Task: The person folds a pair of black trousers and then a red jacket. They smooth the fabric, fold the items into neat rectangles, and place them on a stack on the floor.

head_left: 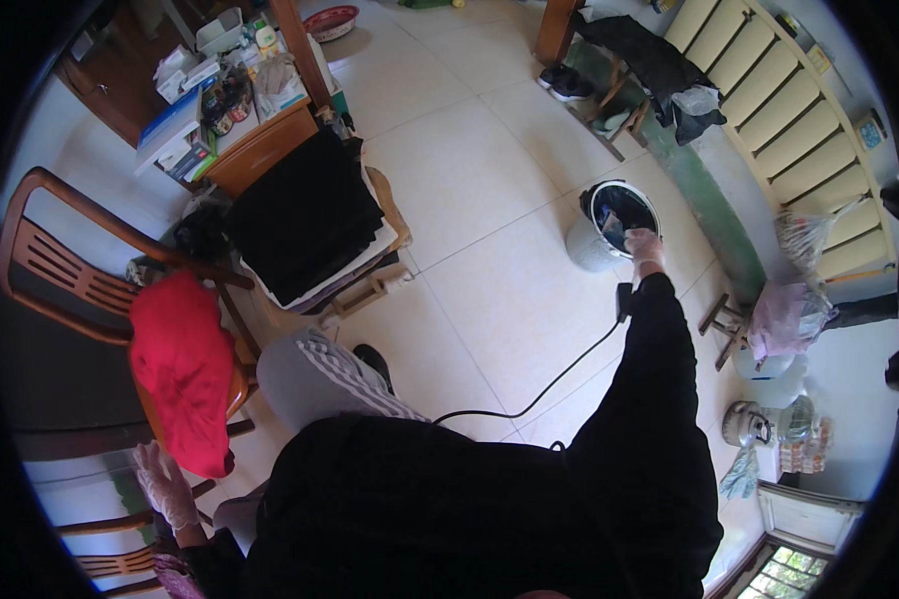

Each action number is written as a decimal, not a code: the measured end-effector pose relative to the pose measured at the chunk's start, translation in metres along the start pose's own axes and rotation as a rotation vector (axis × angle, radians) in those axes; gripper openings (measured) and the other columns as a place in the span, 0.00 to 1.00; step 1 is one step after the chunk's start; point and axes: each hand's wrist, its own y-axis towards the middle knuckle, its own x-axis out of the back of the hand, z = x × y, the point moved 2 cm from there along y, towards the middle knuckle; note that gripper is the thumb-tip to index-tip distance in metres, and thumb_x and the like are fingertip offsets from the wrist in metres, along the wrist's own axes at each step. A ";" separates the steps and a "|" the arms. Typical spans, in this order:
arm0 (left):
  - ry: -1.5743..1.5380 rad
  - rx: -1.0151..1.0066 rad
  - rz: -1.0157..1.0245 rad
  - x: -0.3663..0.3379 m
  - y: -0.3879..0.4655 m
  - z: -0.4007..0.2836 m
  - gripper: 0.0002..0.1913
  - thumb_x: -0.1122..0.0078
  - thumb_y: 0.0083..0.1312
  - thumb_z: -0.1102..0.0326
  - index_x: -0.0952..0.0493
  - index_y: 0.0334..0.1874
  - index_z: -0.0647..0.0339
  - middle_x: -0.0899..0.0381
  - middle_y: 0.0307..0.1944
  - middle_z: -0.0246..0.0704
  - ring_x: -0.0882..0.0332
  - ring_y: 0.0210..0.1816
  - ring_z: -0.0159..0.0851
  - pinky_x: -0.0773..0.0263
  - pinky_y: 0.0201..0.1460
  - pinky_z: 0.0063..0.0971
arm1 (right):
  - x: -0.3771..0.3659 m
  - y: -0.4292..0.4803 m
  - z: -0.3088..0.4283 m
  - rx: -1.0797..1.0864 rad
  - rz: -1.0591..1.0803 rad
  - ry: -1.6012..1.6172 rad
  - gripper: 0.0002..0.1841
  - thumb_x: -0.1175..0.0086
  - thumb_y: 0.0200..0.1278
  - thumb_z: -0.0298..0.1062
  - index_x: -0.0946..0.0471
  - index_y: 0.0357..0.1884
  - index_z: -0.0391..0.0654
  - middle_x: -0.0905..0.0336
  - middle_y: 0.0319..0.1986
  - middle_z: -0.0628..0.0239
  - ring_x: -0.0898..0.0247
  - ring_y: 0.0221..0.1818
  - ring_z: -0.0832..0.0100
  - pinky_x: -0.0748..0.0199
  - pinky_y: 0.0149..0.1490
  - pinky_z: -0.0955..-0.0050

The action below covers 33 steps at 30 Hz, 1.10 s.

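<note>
My right hand (pixel 644 247), in a clear thin glove, reaches to the near right rim of a light grey bin (pixel 593 248). The bin has a dark plastic liner with something pale inside. Whether my fingers grip the rim, the liner or some small item cannot be told. A small black device (pixel 624 303) with a cable sits by my right wrist. My left hand (pixel 165 483), gloved too, is held out at the lower left with its fingers apart and nothing in it. Near it, a red garment (pixel 183 367) lies over a wooden chair (pixel 131 210).
A stack of folded black cloth (pixel 307 210) rests on a low stand beside a cluttered wooden desk (pixel 262 142). Along the right wall are a cream slatted panel (pixel 801 135), a small wooden stool (pixel 727 329) with bags, a metal kettle (pixel 745 424) and large plastic bottles (pixel 779 382).
</note>
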 end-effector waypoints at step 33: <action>0.130 0.369 0.211 0.006 -0.029 0.076 0.24 0.42 0.73 0.67 0.26 0.69 0.67 0.36 0.77 0.53 0.38 0.77 0.56 0.42 0.80 0.43 | -0.097 -0.030 0.065 -0.111 0.250 -0.617 0.40 0.44 0.70 0.48 0.43 0.82 0.52 0.50 0.82 0.69 0.63 0.85 0.60 0.51 0.80 0.49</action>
